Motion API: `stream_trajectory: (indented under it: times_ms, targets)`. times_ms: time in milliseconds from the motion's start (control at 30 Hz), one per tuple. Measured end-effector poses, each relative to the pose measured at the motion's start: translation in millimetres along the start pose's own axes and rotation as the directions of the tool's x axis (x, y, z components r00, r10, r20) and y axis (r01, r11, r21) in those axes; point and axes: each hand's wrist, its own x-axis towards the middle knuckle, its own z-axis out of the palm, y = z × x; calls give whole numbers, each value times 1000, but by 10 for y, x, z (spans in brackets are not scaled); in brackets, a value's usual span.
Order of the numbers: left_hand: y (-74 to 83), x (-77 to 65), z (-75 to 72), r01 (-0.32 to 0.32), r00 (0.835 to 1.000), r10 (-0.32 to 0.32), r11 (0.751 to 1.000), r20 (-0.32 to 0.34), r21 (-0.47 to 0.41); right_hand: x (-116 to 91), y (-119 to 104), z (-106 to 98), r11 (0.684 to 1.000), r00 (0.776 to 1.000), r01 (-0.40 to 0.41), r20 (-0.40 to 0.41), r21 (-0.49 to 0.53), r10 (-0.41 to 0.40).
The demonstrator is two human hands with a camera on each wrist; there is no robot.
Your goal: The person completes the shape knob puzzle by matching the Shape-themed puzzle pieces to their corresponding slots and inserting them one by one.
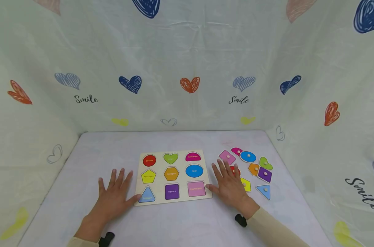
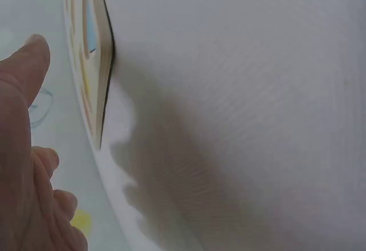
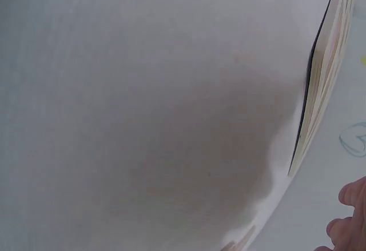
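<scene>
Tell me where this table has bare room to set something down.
Bare: the table in front of the puzzle board, the strip behind it, and the far-left corner beyond the left hand. Crowded: right of the board, where loose pieces cluster and the right hand partly covers some.

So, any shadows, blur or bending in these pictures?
Head view: fairly even light, puzzle board clear though its small lettering is soft; left wrist: dimmer, broad soft shadow on the table, whose edge bows; right wrist: also dim, another blurry shadow, table edge bowed too.
</scene>
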Motion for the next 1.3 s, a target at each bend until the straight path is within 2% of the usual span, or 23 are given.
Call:
stream_trajectory:
  times_ms: [233, 500, 733, 933, 1067, 1300]
  targets:
    - [-16, 2, 77, -22, 995, 24, 1000, 99, -19, -32, -79, 28, 997, 993, 77, 89, 18, -78]
    - [-18, -12, 89, -74, 982, 79, 997, 172, -32, -58, -159, 46, 989, 968, 134, 203, 61, -144]
    - [95, 7, 95, -109, 975, 117, 992, 190, -57, -69, -119, 58, 988, 959, 132, 244, 76, -146]
    - [208, 7, 126, -111, 974, 119, 993, 193, -49, -86, -53, 29, 990, 959, 110, 254, 85, -128]
    - [272, -28, 130, -111, 968, 123, 992, 217, -67, -126, -24, 0, 992, 960, 92, 257, 86, -112]
    - [282, -79, 130, -105, 966, 116, 993, 232, -58, -236, -33, -23, 989, 956, 95, 267, 117, -123]
